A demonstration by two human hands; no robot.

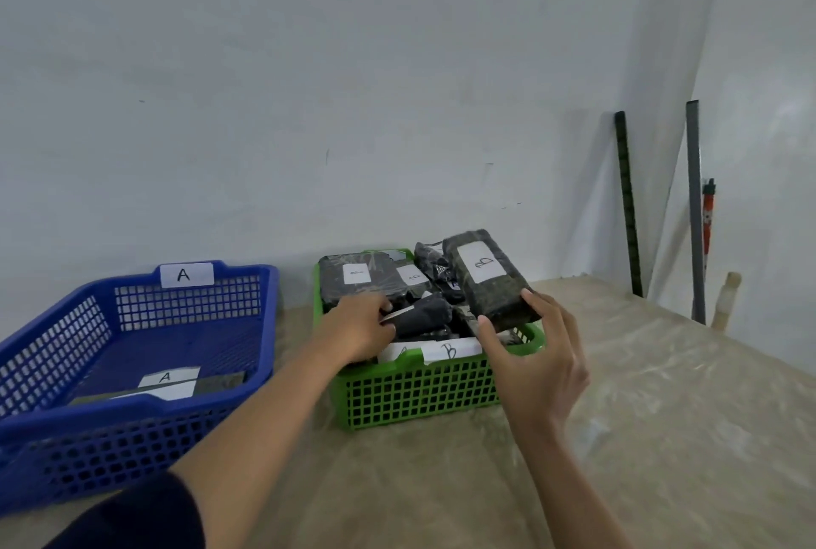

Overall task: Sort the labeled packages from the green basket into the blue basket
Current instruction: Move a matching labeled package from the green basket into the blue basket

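Labeled packages (384, 279) piled in green basket (419, 389) on bench (640, 416); one "A" package (176, 385) in blue basket (132, 327). Left hand (353, 327) fingers curl round a dark package (424, 318). Right hand (534, 354) pinches the tilted "B" package (485, 279) at its near end.

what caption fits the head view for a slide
Right hand tilts a B-labeled package over the green basket; blue basket alongside.

Plastic lattice green basket (415, 394)
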